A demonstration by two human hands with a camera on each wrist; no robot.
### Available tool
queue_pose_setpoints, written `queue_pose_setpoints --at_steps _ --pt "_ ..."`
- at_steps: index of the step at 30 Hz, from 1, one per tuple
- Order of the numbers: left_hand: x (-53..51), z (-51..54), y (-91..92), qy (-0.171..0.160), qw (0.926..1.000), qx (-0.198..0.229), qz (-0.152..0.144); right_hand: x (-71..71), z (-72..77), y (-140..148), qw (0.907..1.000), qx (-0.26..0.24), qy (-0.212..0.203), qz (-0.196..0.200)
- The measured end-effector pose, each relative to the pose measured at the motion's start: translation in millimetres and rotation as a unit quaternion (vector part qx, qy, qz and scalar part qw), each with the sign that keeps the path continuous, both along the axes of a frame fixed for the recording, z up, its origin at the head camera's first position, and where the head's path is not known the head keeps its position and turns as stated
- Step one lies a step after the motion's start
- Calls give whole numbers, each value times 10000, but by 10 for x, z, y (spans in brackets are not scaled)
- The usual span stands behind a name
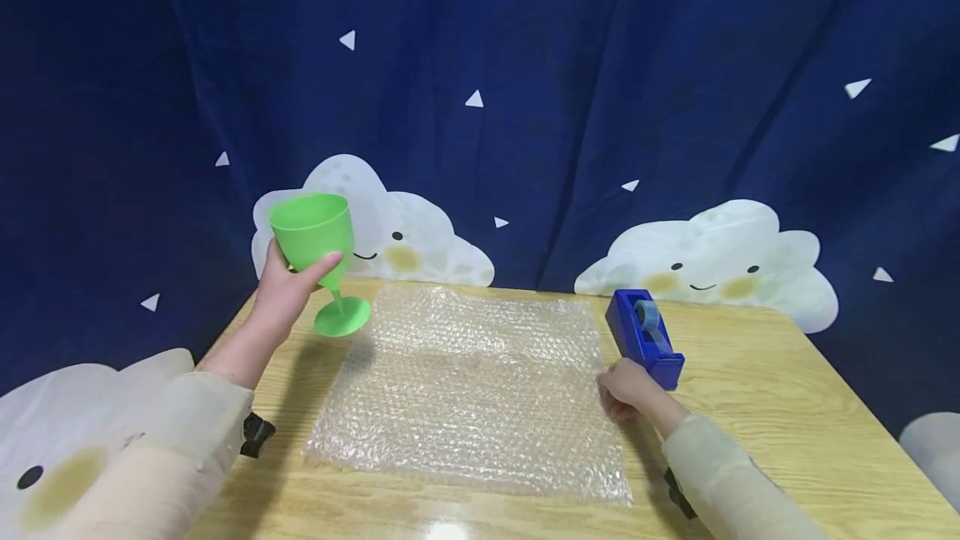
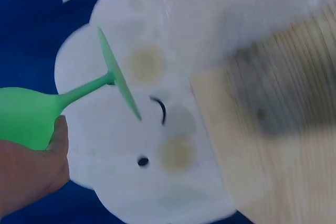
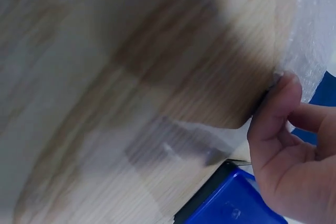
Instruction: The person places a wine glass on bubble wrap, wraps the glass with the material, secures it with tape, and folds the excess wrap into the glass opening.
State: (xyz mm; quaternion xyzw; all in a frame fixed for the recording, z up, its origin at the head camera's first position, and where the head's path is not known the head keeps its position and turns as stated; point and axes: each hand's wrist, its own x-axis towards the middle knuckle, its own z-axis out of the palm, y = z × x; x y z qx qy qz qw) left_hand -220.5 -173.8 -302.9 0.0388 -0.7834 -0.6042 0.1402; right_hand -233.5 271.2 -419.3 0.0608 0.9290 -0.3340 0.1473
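Note:
A green plastic goblet (image 1: pixel 313 232) is held above the left side of the table by my left hand (image 1: pixel 288 290), thumb and fingers round its bowl. In the left wrist view the goblet (image 2: pixel 86 90) shows its stem and round foot sideways. A sheet of clear bubble wrap (image 1: pixel 480 390) lies flat on the table. At its right edge my right hand (image 1: pixel 628 386) has curled fingers that pinch the wrap. The right wrist view shows this hand (image 3: pixel 294 150) at the border of the bubble wrap (image 3: pixel 310 30).
A blue tape dispenser (image 1: pixel 641 340) with a roll of tape (image 1: pixel 647 315) stands just beyond my right hand. The wooden table (image 1: pixel 780 423) reaches back to a dark blue curtain (image 1: pixel 540 65) printed with clouds and triangles.

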Motion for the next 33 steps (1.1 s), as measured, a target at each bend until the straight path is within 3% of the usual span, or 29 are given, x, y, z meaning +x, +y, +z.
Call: queue_pose_setpoints --at_steps 4,10,16,23,29,33 --pt "-20 -3 217 -102 9982 30 -585 -34 4 -27 9998 -146 126 19" --pt "-17 -19 657 -394 9920 120 -1197 -103 7 -75 9996 -223 153 -71" --pt "-51 -63 1032 -814 9858 605 -1338 -174 34 -98 9992 -328 106 -180" --pt "-94 -192 1406 -1261 9775 1007 -1356 -179 39 -124 9992 -348 -76 -171" --pt "-112 -279 1640 -1470 9719 1170 -1415 -155 51 -159 9991 -379 -160 95" --pt "-108 -330 1787 -1647 9657 1198 -1612 -136 61 -165 9985 -457 -235 194"
